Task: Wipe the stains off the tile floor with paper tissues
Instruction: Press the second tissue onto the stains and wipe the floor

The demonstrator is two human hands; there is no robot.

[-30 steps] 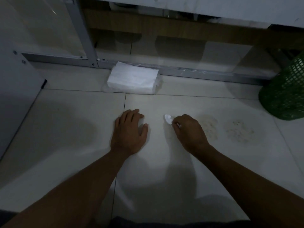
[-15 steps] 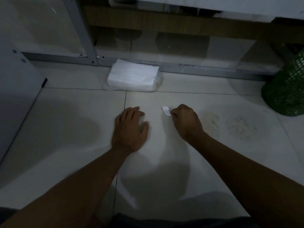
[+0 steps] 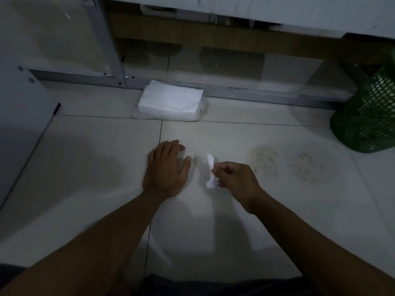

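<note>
- A pack of tissues [image 3: 171,103] lies on the tile floor [image 3: 85,167] at its far edge, up against a metal frame rail [image 3: 256,94].
- A green mesh basket [image 3: 367,116] stands at the far right edge of the floor, well apart from both hands.
- Two round brownish stains [image 3: 265,159] [image 3: 307,167] sit side by side on the floor between the basket and the right hand, with nothing covering them.
- Both bare forearms reach forward from the near edge of the floor, low over it.
- The left hand [image 3: 166,167] lies palm down, fingers straight and spread a little, resting flat on the floor beside a grout line.
- The right hand [image 3: 235,178] is lifted slightly, fingers curled, pinching a small crumpled tissue [image 3: 211,170] that hangs just left of it, between the two hands and near the closer stain.
</note>
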